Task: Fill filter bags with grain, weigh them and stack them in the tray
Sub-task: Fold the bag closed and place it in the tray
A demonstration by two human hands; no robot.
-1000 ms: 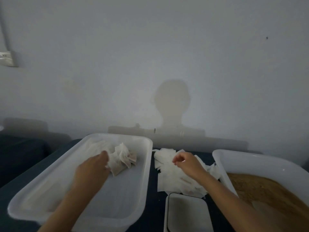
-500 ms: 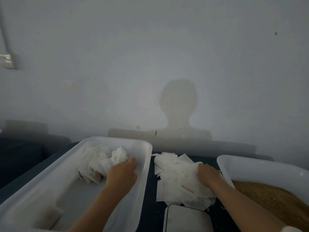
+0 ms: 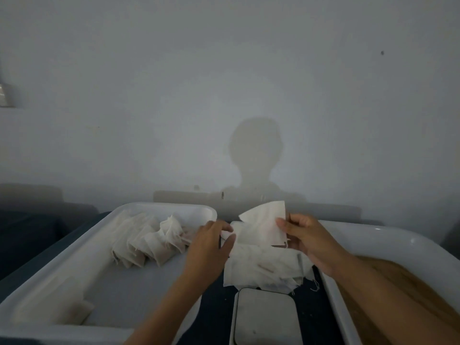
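Both hands hold one empty white filter bag (image 3: 263,225) raised above the pile of empty bags (image 3: 263,267) in the middle of the table. My right hand (image 3: 302,236) pinches the bag's right edge. My left hand (image 3: 210,242) pinches its lower left corner. Several filled bags (image 3: 151,242) lean in a row at the far end of the white tray (image 3: 74,265) on the left. More flat bags (image 3: 54,307) lie at the tray's near left corner. On the right a white tub (image 3: 388,241) holds brown grain (image 3: 410,292). The scale (image 3: 266,317) sits below the pile.
A dark blue cloth (image 3: 214,310) covers the table between tray and tub. A plain grey wall (image 3: 224,95) rises close behind, carrying my shadow. A wall socket (image 3: 5,95) shows at the far left edge.
My left hand left the filled bags in the tray and came across to the middle. My right hand lifted one empty bag off the pile, and both hands now hold it.
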